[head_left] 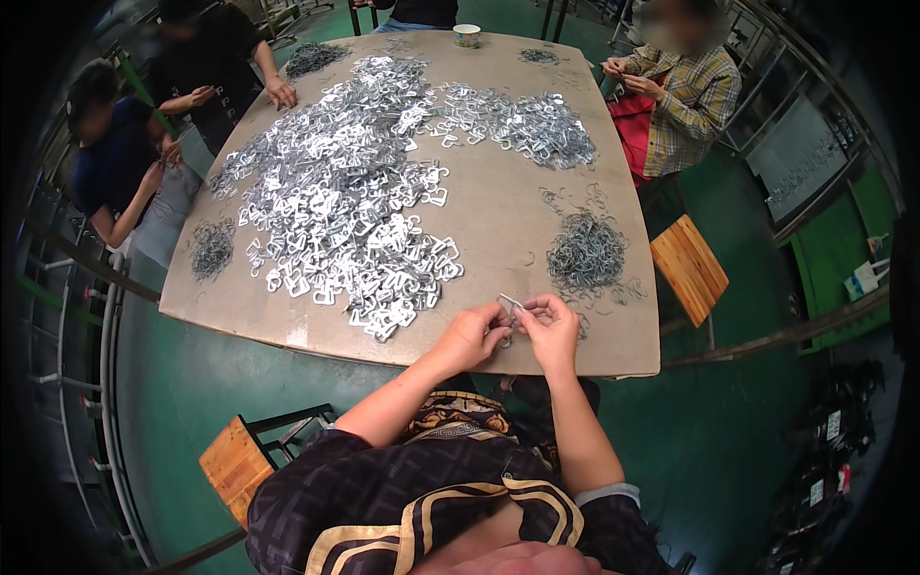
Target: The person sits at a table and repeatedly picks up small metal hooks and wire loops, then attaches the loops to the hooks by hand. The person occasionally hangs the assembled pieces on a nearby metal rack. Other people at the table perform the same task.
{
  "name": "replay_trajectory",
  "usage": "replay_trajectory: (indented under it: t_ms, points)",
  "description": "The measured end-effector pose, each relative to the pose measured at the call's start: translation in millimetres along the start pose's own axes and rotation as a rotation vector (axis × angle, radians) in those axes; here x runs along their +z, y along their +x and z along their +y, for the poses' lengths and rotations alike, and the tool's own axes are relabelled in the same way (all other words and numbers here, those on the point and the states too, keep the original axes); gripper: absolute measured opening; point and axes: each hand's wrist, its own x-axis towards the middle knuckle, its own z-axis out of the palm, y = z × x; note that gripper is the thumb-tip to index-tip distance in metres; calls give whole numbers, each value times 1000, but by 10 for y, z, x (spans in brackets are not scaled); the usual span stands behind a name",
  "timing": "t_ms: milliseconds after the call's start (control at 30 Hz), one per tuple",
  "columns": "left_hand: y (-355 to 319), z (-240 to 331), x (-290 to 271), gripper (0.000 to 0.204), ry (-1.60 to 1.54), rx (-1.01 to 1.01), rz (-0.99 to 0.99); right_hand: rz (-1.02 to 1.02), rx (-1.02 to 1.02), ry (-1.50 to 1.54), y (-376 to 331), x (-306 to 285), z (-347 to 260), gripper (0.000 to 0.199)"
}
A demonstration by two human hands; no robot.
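Observation:
Close to the table's front edge, my left hand (471,335) and my right hand (549,331) meet with fingertips pinched. Between them is a small silvery metal buckle (511,301), one bright bar of it showing above the fingers. The rest of the piece, and anything joined to it, is hidden by the fingers. Left of my hands spreads a large heap of flat silvery metal buckles (335,182). Just beyond my right hand lies a pile of thin dark wire hooks (586,251), with a few stray ones around it.
The brown-covered table (498,230) also holds smaller wire piles (211,247) and a paper cup (467,36) at the far edge. Other people sit or stand along the left, far and right sides. Wooden stools (689,268) stand at the right and front left.

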Motion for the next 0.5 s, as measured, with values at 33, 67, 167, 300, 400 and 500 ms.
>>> replay_trajectory:
  t_ms: [33, 67, 167, 300, 400, 500]
  points:
    - [-1, -27, 6, 13, 4, 38, 26, 10, -42, -50, -21, -4, 8, 12]
    - [-7, -45, -13, 16, -7, 33, 7, 21, -84, -100, -40, -10, 12, 12]
    - [-43, -96, -207, 28, 212, 56, 115, 98, -75, 37, -96, -94, -31, 13]
    - [-50, -377, -581, 63, 949, -181, 492, 145, -140, 94, -204, -396, -142, 12]
    - [-39, -539, -596, 60, 1076, -261, 508, 135, -146, 69, -316, -571, -215, 12]
    - [80, -640, -506, 53, 945, -87, 390, 125, -116, 78, -442, -661, -223, 13]
